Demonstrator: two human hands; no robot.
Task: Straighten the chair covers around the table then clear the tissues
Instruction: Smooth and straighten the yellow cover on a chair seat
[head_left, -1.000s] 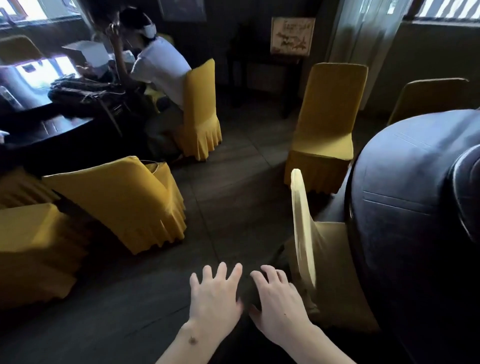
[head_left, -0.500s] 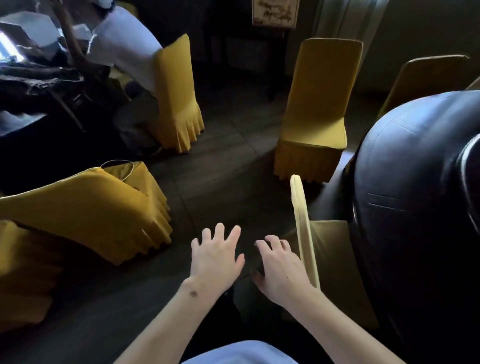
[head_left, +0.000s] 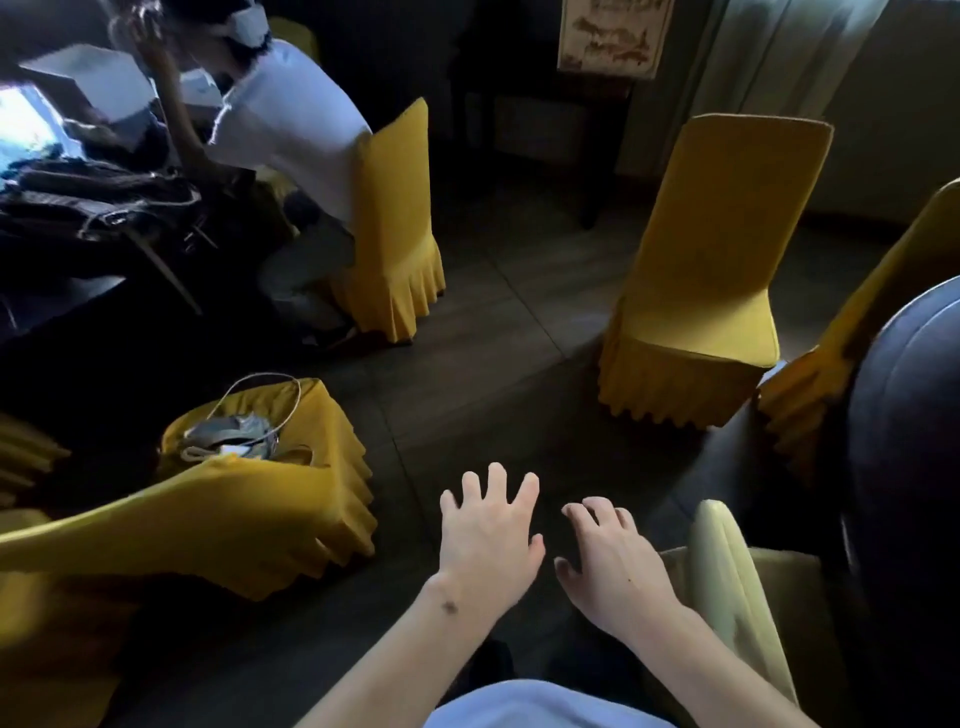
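Observation:
My left hand (head_left: 488, 540) and my right hand (head_left: 613, 566) hover side by side over the dark floor, fingers spread, holding nothing. Just right of my right hand stands the pale back of a covered chair (head_left: 727, 582), pushed against the dark round table (head_left: 914, 467). A yellow-covered chair (head_left: 701, 270) stands farther off, and another yellow chair (head_left: 841, 332) sits at the table's far edge. To the left, a yellow chair (head_left: 291, 519) carries a grey bag with a cord (head_left: 234, 431) on its seat. No tissues show.
A person in a white top (head_left: 291, 119) sits on a yellow chair (head_left: 395, 218) at the upper left, beside a second dark table with bags (head_left: 93, 197). A framed sign (head_left: 608, 36) leans on a dark stand at the back. Open dark floor lies between the chairs.
The view has swung left and down, and the round table now fills less of the right side. Both hands stay open and have drifted away from the pale chair back.

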